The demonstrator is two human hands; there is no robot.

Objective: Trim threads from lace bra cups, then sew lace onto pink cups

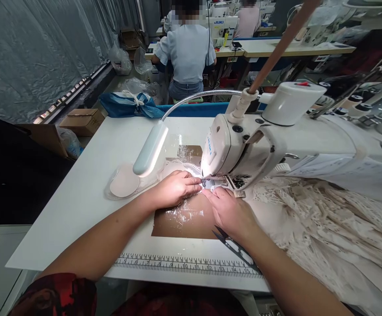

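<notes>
My left hand point(174, 188) lies flat, fingers together, pressing a cream lace piece point(186, 167) down just left of the needle of a white sewing machine point(243, 145). My right hand point(228, 210) rests palm down right below the presser foot, fingertips on the same fabric. Both hands sit on a brown panel point(184, 221) covered in clear film. A pair of black thread snips point(232, 245) lies under my right wrist. A round beige pad point(124, 185) sits left of my left hand.
A gooseneck lamp point(151, 149) hangs over the white table point(88, 197). Heaped cream lace fabric point(326, 224) fills the right side. A printed ruler point(184, 264) runs along the front edge. A person in a light shirt point(187, 52) sits at another machine behind. Cardboard boxes point(82, 121) stand left.
</notes>
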